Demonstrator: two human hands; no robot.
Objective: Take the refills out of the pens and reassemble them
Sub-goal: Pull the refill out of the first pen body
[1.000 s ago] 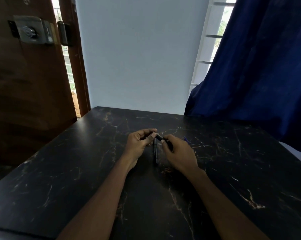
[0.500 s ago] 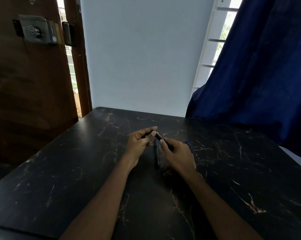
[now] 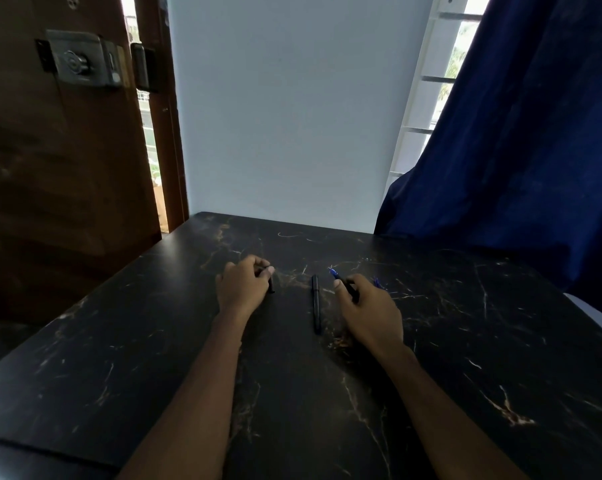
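My left hand rests on the black marble table, closed on a short black pen piece whose end touches the tabletop. My right hand holds the other part of that pen, a black barrel with a blue tip pointing up and left. A whole black pen lies on the table between my hands, pointing away from me. Just past my right hand a small blue item lies on the table, mostly hidden.
A blue curtain hangs over the table's far right corner. A white wall stands behind the table's far edge. A wooden door with a metal lock is at the left.
My hands were together on one pen; they have moved apart, the left one carrying a black piece leftward and the right one keeping the barrel with the blue tip.
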